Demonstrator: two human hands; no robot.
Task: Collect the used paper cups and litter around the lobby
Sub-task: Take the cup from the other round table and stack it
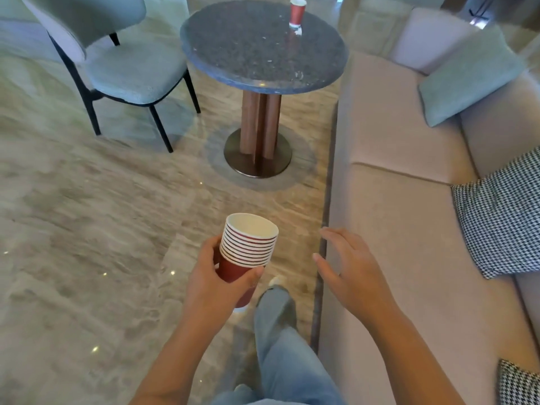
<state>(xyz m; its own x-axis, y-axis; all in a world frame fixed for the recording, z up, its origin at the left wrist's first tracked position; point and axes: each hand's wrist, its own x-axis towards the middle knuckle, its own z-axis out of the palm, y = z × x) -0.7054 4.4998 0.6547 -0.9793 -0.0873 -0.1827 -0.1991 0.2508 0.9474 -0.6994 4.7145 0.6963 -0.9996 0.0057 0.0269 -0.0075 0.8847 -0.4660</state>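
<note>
My left hand (214,280) grips a stack of several nested red paper cups (248,249) with white rims, held upright in front of me. To the right of the stack my right hand (347,271) hovers open and holds nothing, its fingers spread. A single red paper cup (297,11) stands upright at the far side of the round dark stone table (257,57) ahead, well beyond both hands.
A long beige sofa (403,200) runs along the right, with a pale green cushion (470,74) and houndstooth cushions (499,214). A grey-green chair (117,59) stands left of the table. My leg in jeans (280,340) steps over the marble floor (87,229).
</note>
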